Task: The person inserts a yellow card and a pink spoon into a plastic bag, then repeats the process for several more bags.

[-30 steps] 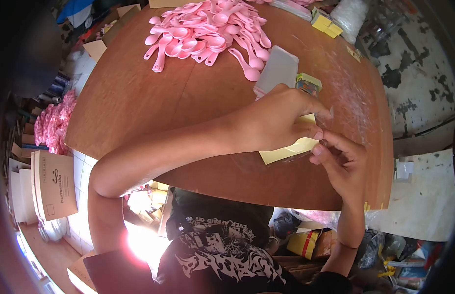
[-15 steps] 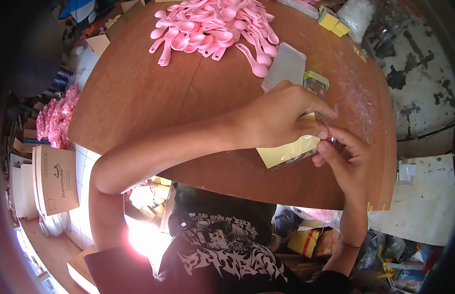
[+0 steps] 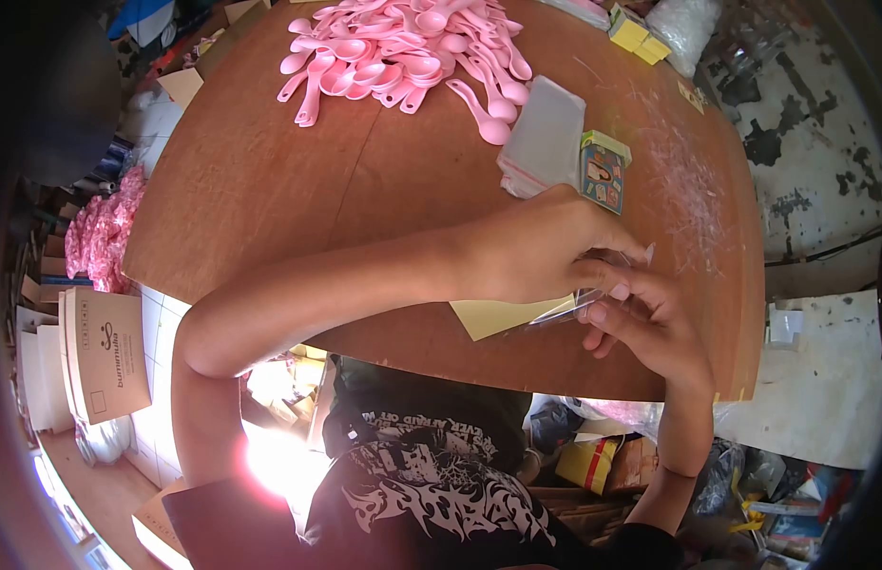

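My left hand reaches across from the left, its thumb and fingers pinching a thin clear plastic bag. Fingertips of my right hand close on the same bag from the right, meeting those of my left hand. Below my left hand a pale yellow sheet shows, partly covered by the hand and overlapped by the plastic. Just beyond the hands lie a stack of clear plastic bags and a small printed box with a green-yellow top.
A heap of pink plastic spoons covers the far part of the brown wooden table. Yellow boxes and a bulging clear bag stand at the far right. Thin plastic scraps lie on the right side. A carton stands at left.
Both hands have shifted slightly left and toward me, still pinching the plastic. More of the printed box and the bag stack shows. The yellow sheet appears further left.
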